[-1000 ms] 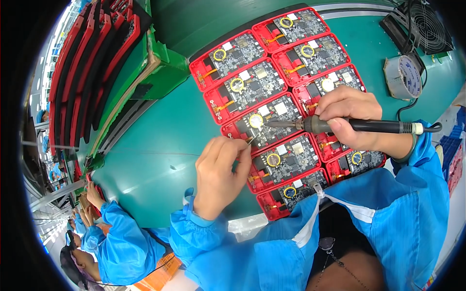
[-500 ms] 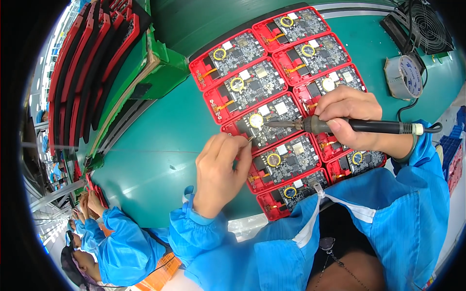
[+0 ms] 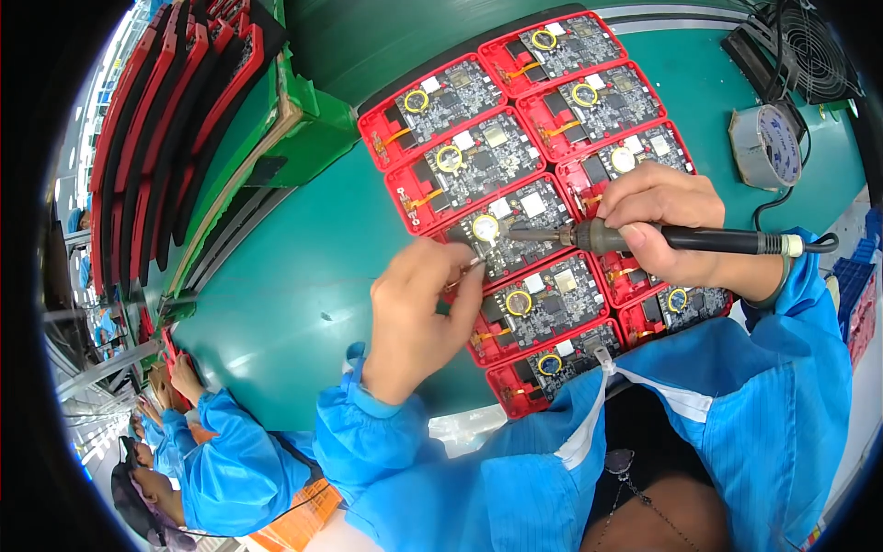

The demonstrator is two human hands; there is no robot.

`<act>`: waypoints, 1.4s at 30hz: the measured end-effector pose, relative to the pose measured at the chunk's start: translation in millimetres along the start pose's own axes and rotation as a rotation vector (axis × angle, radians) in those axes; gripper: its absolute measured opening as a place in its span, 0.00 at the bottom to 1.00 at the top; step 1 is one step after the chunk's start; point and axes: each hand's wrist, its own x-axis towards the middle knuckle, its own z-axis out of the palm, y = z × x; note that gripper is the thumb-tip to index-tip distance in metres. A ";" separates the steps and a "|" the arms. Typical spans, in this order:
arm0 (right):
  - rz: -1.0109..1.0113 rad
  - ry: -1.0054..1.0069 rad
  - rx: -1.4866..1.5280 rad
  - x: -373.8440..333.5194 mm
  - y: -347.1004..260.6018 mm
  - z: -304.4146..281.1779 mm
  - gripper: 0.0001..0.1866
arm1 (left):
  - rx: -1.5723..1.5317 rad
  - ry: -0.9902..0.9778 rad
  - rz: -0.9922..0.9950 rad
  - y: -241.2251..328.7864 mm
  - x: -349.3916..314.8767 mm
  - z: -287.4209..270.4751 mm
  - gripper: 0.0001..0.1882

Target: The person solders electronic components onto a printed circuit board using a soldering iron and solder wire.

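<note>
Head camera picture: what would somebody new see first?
Probably the bright red-framed circuit boards, in two slanting columns on the green table. Next, the black soldering iron in the right hand, its tip over one board. Upper left, more red-and-black cases crowd together.

Bright light glares off the green table (image 3: 276, 317), edges bending.

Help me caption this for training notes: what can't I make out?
Head view: the small pale piece in the bare left hand; tiny, mostly finger-covered.
Head view: whether the black-handled soldering iron touches the black circuit board; too fine.
Head view: part of one red plastic case; the bare right hand covers it.
Head view: part of the nearest red case; the blue jacket covers it.
</note>
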 end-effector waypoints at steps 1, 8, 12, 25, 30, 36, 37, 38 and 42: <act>-0.002 0.002 -0.013 -0.4 0.8 -0.5 0.08 | -0.069 -0.006 -0.066 4.9 3.4 -2.6 0.12; -0.025 0.030 0.007 -1.9 3.0 5.0 0.07 | -0.054 -0.143 0.037 -13.1 24.6 -6.0 0.15; -0.025 0.018 -0.009 -1.7 2.4 3.6 0.07 | -0.057 -0.148 0.024 -15.9 26.8 -2.2 0.13; -0.090 0.148 0.003 -5.3 5.7 0.8 0.04 | -0.042 -0.149 0.032 -17.5 27.9 -1.9 0.12; -0.086 0.180 -0.006 -5.8 6.1 -0.8 0.05 | -0.058 -0.156 0.023 -17.3 29.6 -2.0 0.12; -0.070 0.194 0.040 -3.7 6.2 -0.8 0.06 | -0.085 -0.163 -0.006 -18.2 30.9 -2.4 0.12; -0.076 0.226 0.059 -3.4 8.1 1.1 0.06 | -0.101 -0.168 -0.006 -18.9 31.1 -2.2 0.11; -0.082 0.257 0.077 -3.0 9.5 2.4 0.06 | -0.116 -0.172 -0.006 -19.8 31.4 -1.9 0.11; -0.079 0.261 0.094 -1.2 11.7 4.4 0.06 | -0.106 -0.178 -0.009 -23.4 33.0 -1.3 0.11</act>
